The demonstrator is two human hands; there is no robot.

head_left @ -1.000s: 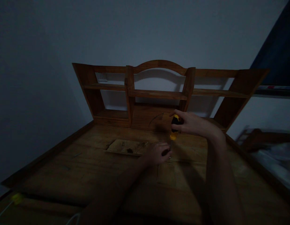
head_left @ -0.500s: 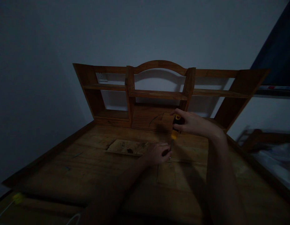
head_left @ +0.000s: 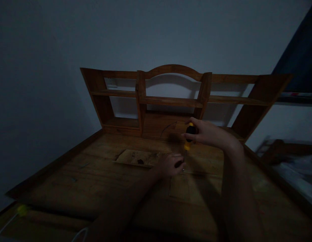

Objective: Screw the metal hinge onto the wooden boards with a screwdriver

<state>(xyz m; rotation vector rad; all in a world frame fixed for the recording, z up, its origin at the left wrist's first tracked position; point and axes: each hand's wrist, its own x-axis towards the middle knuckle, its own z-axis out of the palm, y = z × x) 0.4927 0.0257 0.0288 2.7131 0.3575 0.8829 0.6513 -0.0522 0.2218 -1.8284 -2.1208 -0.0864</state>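
My right hand (head_left: 199,130) is wrapped round the yellow-and-black handle of a screwdriver (head_left: 188,145), which points down at the wooden desktop (head_left: 95,198). Its shaft runs toward the fingertips of my left hand (head_left: 171,164), low over the wood. Those left fingers are curled together by the lower end of the shaft; what they pinch is too small and dark to make out. A tiny shiny spot (head_left: 183,170) shows just below them. In front of the left hand is a rectangular wooden patch (head_left: 179,187) in the desktop.
A rough, worn strip of board (head_left: 133,157) with a dark hole lies left of my hands. Behind stands a wooden shelf unit (head_left: 171,101) against the wall. Thin slivers (head_left: 83,165) lie at left. A white cord with a yellow end (head_left: 21,210) is at the near left edge.
The screwdriver handle has turned slightly in my right hand, and the right fingers have shifted around it. My left hand stays in place. The view has moved a little.
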